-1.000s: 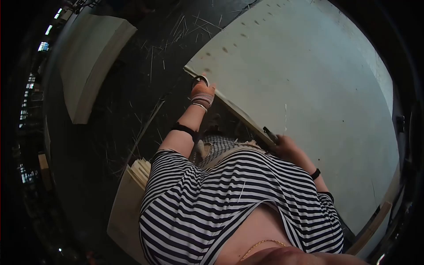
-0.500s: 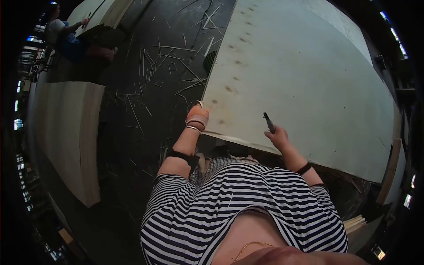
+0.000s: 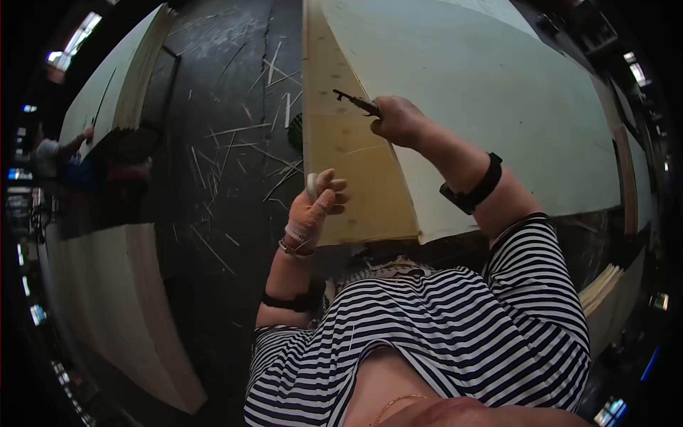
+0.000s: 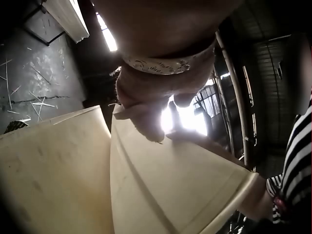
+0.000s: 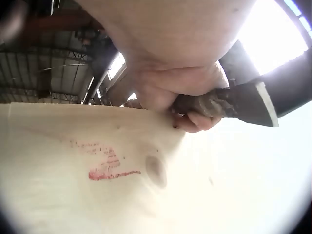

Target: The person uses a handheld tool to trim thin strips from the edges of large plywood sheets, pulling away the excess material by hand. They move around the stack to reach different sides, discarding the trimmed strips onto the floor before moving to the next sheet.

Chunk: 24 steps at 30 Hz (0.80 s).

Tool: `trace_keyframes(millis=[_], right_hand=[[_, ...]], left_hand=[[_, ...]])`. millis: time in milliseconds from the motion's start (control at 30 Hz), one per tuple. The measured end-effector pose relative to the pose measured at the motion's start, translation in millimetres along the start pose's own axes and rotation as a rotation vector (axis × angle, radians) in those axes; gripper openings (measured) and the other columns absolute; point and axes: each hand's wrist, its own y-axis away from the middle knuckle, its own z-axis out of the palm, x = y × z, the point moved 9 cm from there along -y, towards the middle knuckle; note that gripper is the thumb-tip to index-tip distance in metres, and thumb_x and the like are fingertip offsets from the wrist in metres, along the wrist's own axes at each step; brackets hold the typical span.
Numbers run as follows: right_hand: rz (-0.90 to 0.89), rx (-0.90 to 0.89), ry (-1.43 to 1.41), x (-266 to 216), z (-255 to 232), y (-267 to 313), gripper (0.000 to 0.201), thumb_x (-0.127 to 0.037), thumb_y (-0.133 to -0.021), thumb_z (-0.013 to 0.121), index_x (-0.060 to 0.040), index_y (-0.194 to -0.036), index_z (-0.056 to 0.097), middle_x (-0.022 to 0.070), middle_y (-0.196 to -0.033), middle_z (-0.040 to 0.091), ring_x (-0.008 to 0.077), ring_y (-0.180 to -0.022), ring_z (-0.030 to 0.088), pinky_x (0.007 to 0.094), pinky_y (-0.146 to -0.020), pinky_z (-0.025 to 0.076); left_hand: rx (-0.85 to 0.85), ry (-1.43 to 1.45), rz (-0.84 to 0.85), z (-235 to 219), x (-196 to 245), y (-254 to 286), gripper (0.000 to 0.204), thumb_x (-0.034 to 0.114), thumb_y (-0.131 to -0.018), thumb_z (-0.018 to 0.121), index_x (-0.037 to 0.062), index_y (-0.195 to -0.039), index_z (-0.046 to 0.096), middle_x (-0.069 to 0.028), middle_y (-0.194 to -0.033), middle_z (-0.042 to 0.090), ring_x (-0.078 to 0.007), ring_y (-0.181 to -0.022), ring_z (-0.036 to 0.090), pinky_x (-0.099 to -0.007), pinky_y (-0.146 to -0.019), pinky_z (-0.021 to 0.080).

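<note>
In the head view the gloved left hand is over the near left edge of a yellowish sheet, its fingers loosely bent and a white band at them. The right hand grips a dark tool above the sheets. A pale sheet lies slanted over the yellowish one. The right wrist view shows the tool's flat, wide blade end beside the right hand, above a surface with red marks. In the left wrist view, the left hand is at the sheet's upper edge.
Stacks of sheets stand at the left and upper left, where another person has an arm on the upper one. Thin wood strips litter the dark floor. More strips lie at the right.
The pale sheet's left edge has shifted right, uncovering the yellowish sheet. The right hand has moved forward and left with the tool. The left hand's fingers have come off the edge. The view has turned.
</note>
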Motion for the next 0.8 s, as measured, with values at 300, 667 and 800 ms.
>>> trace_keyframes(millis=[300, 667, 800], right_hand=[[0.544, 0.132, 0.327, 224, -224, 162, 0.033, -0.032, -0.081, 0.059, -0.0050, -0.099, 0.063, 0.0166, -0.097, 0.063, 0.0320, -0.092, 0.060, 0.0400, -0.079, 0.048], [1.018, 1.014, 0.327, 469, -247, 582, 0.038, -0.036, -0.079, 0.058, 0.0009, -0.084, 0.059, 0.0230, -0.079, 0.062, 0.0397, -0.074, 0.061, 0.0458, -0.066, 0.050], [1.365, 1.204, 0.281, 464, -217, 813, 0.039, -0.038, -0.078, 0.061, 0.0003, -0.085, 0.062, 0.0213, -0.077, 0.064, 0.0349, -0.075, 0.064, 0.0471, -0.066, 0.051]], left_hand=[[0.470, -0.159, -0.185, -147, -119, -46, 0.048, 0.021, -0.085, 0.058, 0.0074, -0.128, 0.041, -0.0036, -0.082, 0.055, -0.0151, -0.062, 0.054, -0.0273, -0.048, 0.043], [0.065, -0.410, -0.665, 155, -344, -107, 0.055, 0.046, -0.088, 0.051, 0.0098, -0.128, 0.041, -0.0187, -0.117, 0.055, -0.0321, -0.091, 0.061, -0.0383, -0.061, 0.053], [-0.188, -0.308, -0.921, 323, -441, -68, 0.083, 0.069, -0.079, 0.046, 0.0142, -0.139, 0.026, -0.0211, -0.140, 0.032, -0.0358, -0.122, 0.042, -0.0511, -0.085, 0.045]])
